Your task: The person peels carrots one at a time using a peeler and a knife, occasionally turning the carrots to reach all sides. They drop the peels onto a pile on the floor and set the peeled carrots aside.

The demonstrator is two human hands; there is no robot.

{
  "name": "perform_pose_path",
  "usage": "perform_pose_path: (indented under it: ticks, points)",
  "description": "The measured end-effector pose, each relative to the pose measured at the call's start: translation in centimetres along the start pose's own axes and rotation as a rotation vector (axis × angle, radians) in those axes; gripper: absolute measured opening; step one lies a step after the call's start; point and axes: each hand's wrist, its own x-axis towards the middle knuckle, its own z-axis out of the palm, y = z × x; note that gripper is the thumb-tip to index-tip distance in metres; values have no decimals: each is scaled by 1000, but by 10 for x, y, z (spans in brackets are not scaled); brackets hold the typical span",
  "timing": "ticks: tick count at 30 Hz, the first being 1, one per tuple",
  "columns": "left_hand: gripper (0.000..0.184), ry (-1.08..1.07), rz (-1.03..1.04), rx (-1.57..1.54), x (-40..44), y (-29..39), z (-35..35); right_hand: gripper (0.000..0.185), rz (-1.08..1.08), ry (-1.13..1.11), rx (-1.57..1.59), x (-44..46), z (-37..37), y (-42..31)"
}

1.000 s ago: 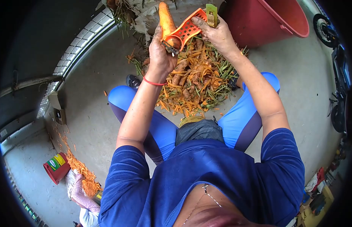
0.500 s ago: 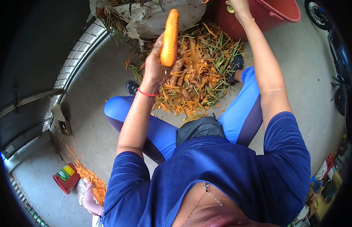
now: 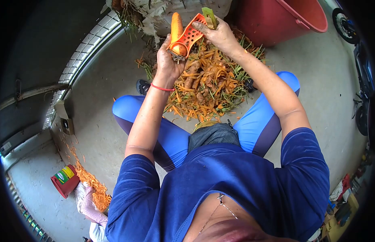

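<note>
My left hand (image 3: 166,64) is closed around a peeled orange carrot (image 3: 176,27), its narrow end pointing up and away from me. The carrot's near end has a dark, unpeeled rim. In my right hand (image 3: 223,37) is an orange plastic peeler (image 3: 192,34) full of round holes, gripped at its greenish, worn handle end. The peeler's head lies against the near end of the carrot, by my left palm. Below both hands is a heap of carrot peelings (image 3: 213,97), mixed with green stalks and some brown unpeeled carrots.
A large red tub (image 3: 272,24) stands at the far right of the heap. A torn whitish sack (image 3: 191,14) is beyond my hands. At lower left are a small red bucket (image 3: 65,181), scattered orange shreds (image 3: 90,181) and another person's pink sleeve (image 3: 90,205). A motorcycle (image 3: 362,72) is at right.
My right hand has come from the red tub toward the left, bringing the peeler against the carrot. My left hand still holds the carrot, its near end now lower.
</note>
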Motion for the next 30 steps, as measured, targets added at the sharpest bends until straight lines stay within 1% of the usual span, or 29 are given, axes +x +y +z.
perform_pose_path:
  ticks: [1, 2, 4, 5, 7, 9, 10, 11, 13, 14, 16, 17, 18, 19, 20, 21, 23, 24, 27, 30]
  points:
    - [37, 15, 3, 18, 0, -2, 0, 29, -42, 21, -23, 3, -1, 2]
    - [36, 28, 7, 38, 2, -3, 0, 30, 5, 5, -6, 6, -3, 3]
    - [35, -23, -24, 56, 2, -2, 1, 33, 109, -17, 30, 11, -11, 4]
    - [35, -49, -42, 67, 2, -1, 1, 34, 191, 16, 19, 16, -18, 10]
    - [38, -321, -180, -58, 5, -1, -11, 38, 357, 77, -4, 36, -42, 29]
    - [41, -225, -177, 58, -11, -5, 3, 29, 138, 257, 121, 68, -79, 34]
    - [43, -121, -142, 147, -22, -6, 15, 28, 140, 363, -17, 74, -93, 32]
    - [40, -178, -147, 140, -20, -6, 15, 26, 141, 464, -153, 78, -104, 31]
    - [37, -284, -151, 127, -13, -4, 6, 23, 220, 515, -134, 75, -117, 19]
    - [38, -288, -170, 101, -3, -3, -5, 26, 267, 534, -107, 73, -114, 14]
    - [39, -151, -88, 150, -3, 0, -2, 29, 230, 359, 166, 61, -90, 11]
    - [39, -83, -45, 174, -3, 2, 2, 31, 267, 210, 216, 43, -69, -13]
    - [40, -61, -31, 134, -4, 3, 5, 29, 286, 190, 163, 32, -47, -24]
    - [40, -36, -18, 113, -3, 4, 4, 42, 181, 149, 68, 23, -36, -6]
    - [39, -11, -10, 92, 0, 3, 3, 41, 184, 37, 77, 14, -31, 10]
    - [38, 15, -4, 68, 0, 1, 2, 34, 138, 2, 98, 6, -22, 10]
    - [39, 9, -29, 31, -2, 1, 4, 26, 190, -19, 133, -5, -8, 3]
    - [39, -1, -42, -10, -2, 1, 3, 24, 175, -25, 180, -8, -3, 4]
    - [38, -30, -59, -56, -3, 2, 3, 25, -41, -10, 64, -8, -1, 5]
    - [40, -38, -67, -49, 0, -3, 1, 26, -58, 13, 60, -3, -3, 11]
